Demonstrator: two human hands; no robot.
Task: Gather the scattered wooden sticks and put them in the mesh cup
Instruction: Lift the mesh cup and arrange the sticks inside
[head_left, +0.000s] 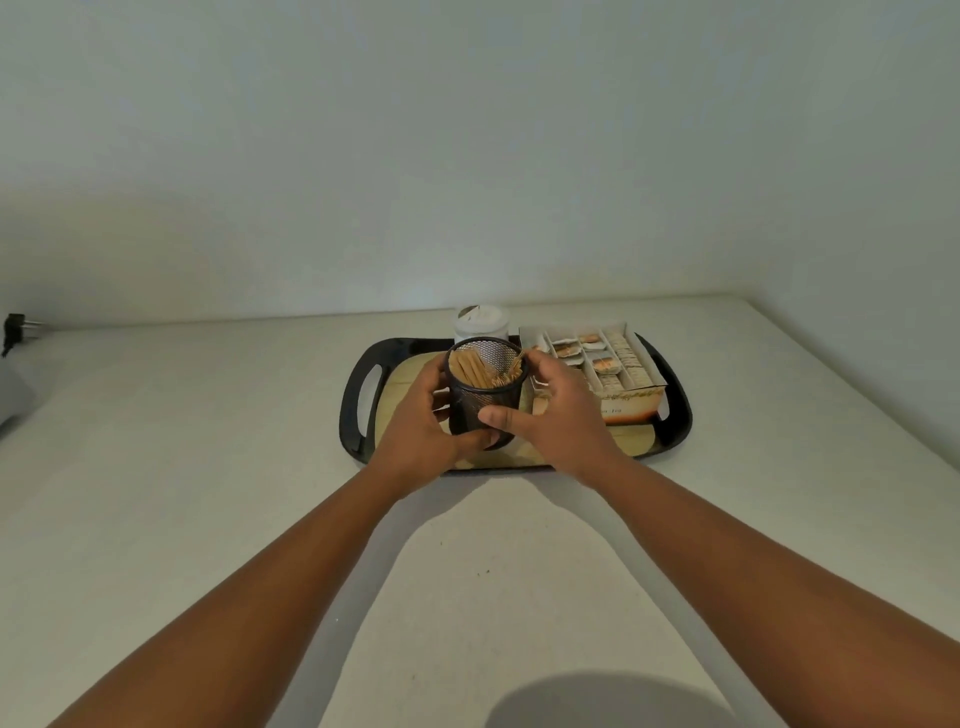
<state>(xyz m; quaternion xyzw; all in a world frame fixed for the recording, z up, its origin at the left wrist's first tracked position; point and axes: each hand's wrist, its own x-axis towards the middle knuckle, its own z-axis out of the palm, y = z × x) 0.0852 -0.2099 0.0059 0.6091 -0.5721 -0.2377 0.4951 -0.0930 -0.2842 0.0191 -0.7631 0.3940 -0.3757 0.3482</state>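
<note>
hands: left hand (415, 421) and right hand (553, 410) grip mesh cup (480, 402) (sticks (470, 370) inside) | tray (358, 410) mid-counter

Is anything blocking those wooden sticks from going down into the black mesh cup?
Nothing visible does. The mesh cup has an open top, and the wooden sticks already stand inside it. The left hand holds its side; the right hand touches its rim and front.

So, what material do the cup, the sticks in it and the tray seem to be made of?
The mesh cup looks like black metal wire mesh: small holes let light through its wall. The sticks look like pale, matte, unfinished wood. The tray seems glossy black plastic, judging by reflections on its rim, though lacquered material is possible.
</note>
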